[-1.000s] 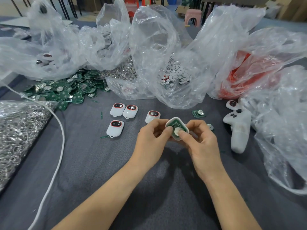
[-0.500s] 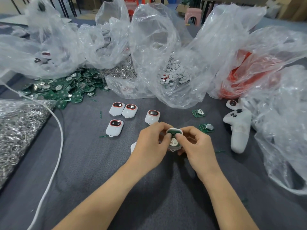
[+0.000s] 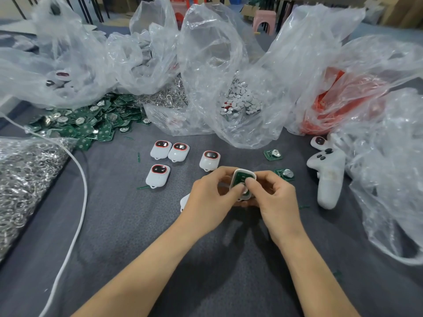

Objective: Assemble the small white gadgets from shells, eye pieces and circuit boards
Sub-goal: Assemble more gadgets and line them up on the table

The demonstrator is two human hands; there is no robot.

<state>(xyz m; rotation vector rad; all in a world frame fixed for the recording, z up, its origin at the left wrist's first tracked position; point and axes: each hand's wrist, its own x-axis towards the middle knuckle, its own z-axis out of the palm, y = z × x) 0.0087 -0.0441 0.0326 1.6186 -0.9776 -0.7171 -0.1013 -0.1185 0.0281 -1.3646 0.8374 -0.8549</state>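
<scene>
Small assembly workshop: bulk parts bags [image 3: 229,72] and circuit boards [image 3: 91,122] crowd the table [image 3: 114,225].

Five finished gadgets [image 3: 158,176], two stray boards [image 3: 272,154], one controller [image 3: 328,177]

No legible text, nos. or brand marks anywhere; pale print on the heaped green circuit boards [image 3: 91,128] too small to read; board inside the shell [image 3: 238,173] partly covered, blurred; dark eye pieces [image 3: 162,144] on finished gadgets show glare only, no readable signs.
</scene>
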